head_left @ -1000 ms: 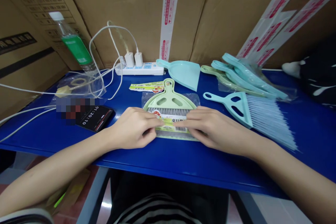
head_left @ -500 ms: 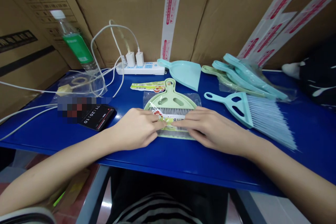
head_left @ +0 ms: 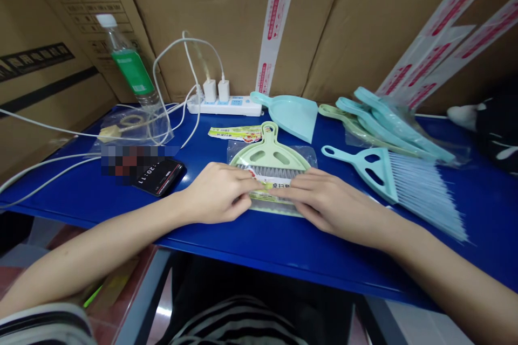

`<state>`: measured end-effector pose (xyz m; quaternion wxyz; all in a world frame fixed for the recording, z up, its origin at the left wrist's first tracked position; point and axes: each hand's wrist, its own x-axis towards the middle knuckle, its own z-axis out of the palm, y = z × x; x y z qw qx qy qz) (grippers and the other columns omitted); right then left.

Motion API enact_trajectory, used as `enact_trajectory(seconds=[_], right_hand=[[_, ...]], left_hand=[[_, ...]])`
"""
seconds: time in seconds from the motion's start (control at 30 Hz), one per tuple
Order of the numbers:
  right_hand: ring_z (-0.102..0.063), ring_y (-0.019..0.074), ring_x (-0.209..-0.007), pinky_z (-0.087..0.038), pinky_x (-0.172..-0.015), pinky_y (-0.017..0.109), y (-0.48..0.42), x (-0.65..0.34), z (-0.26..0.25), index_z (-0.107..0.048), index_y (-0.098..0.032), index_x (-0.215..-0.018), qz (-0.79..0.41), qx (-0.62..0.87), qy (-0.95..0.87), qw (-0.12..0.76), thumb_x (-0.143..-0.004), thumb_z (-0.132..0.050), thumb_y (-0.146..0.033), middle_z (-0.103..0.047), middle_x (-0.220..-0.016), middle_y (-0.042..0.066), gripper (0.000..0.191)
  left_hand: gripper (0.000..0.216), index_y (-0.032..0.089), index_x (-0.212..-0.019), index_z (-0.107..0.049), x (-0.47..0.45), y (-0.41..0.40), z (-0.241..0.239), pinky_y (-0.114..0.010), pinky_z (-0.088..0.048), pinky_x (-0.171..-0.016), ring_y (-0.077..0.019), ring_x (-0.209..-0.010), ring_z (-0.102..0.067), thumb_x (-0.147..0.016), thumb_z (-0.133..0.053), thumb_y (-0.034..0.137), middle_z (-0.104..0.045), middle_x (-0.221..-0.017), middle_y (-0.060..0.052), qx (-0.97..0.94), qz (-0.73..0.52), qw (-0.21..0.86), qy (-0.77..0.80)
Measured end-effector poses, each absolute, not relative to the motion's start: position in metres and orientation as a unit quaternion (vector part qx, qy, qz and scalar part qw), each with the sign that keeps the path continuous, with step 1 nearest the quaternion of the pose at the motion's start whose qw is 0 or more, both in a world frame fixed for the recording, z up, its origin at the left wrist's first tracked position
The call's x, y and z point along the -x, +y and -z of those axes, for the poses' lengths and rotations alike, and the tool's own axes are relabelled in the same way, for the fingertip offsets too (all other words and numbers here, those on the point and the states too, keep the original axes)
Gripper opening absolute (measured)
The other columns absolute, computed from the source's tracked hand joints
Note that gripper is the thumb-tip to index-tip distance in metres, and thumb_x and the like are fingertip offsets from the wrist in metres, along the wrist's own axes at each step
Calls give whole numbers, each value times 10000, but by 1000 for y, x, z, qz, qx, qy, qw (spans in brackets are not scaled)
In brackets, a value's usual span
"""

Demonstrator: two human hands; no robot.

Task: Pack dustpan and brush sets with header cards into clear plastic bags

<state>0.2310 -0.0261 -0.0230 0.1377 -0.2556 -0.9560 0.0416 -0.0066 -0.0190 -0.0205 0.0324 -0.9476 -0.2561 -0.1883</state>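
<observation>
A pale green dustpan [head_left: 270, 152] with a grey-bristled brush [head_left: 272, 171] lies in a clear plastic bag, its handle pointing away from me. A printed paper label [head_left: 279, 185] covers its near part. My left hand [head_left: 220, 192] is closed on the left side of this bagged set, index finger laid on the label. From the right side my right hand [head_left: 327, 199] is closed on the set too, its index fingertip almost meeting the left one. The undersides of both hands are hidden. A blue brush [head_left: 374, 172] lies bare, right of the set.
A blue dustpan [head_left: 292, 113] and a loose label [head_left: 234, 133] lie behind the set. Several bagged dustpans [head_left: 399, 124] are stacked back right. At left are a phone [head_left: 162, 175], a bottle [head_left: 133, 73], cables and a power strip [head_left: 238, 107]. Cardboard [head_left: 226, 5] stands behind.
The whole view has shifted slightly, so things appear a little farther right. Both hands keep their place on the bagged set. The phone's timer has advanced one second.
</observation>
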Motion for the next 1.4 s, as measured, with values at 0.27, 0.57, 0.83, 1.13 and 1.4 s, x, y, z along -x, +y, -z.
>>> enact_trajectory(seconds=[0.27,0.57,0.83,1.13,1.4], right_hand=[[-570,156,-671,-439,-698,303,-24,-233,24,-663,-195,-1147,-73,255,-952,154,-895,-384,-78,-650,-735,36,394],[-533,147,-636,-412,-676,298,-24,-236,18,-701,-173,-981,-51,255,-951,169,-913,-372,-106,-610,-692,32,343],[-543,149,-620,-417,-657,297,-24,-239,19,-709,-189,-1016,-69,266,-949,157,-889,-392,-77,-601,-676,23,359],[-535,155,-631,-408,-664,299,-25,-237,19,-717,-199,-949,-46,271,-950,151,-871,-419,-76,-602,-673,19,332],[-509,151,-624,-393,-683,294,-24,-242,14,-721,-165,-952,-59,261,-947,179,-878,-423,-77,-586,-649,16,320]], left_hand=[[395,244,-1150,-648,7,-20,19,-267,-520,-703,-161,-845,-685,-826,-450,135,-733,-956,-13,958,78,50,-271],[387,237,-1184,-620,7,-20,18,-289,-519,-688,-178,-817,-690,-839,-477,135,-733,-962,-14,962,59,63,-258],[322,192,-1085,-627,5,-21,19,-285,-503,-657,-167,-716,-675,-823,-450,128,-730,-905,-15,962,61,66,-257],[401,224,-1178,-603,4,-20,20,-270,-496,-647,-152,-677,-668,-818,-466,113,-728,-901,11,962,69,73,-254],[443,251,-1246,-584,5,-19,19,-289,-527,-713,-171,-774,-685,-839,-461,127,-726,-944,-10,962,41,77,-260]])
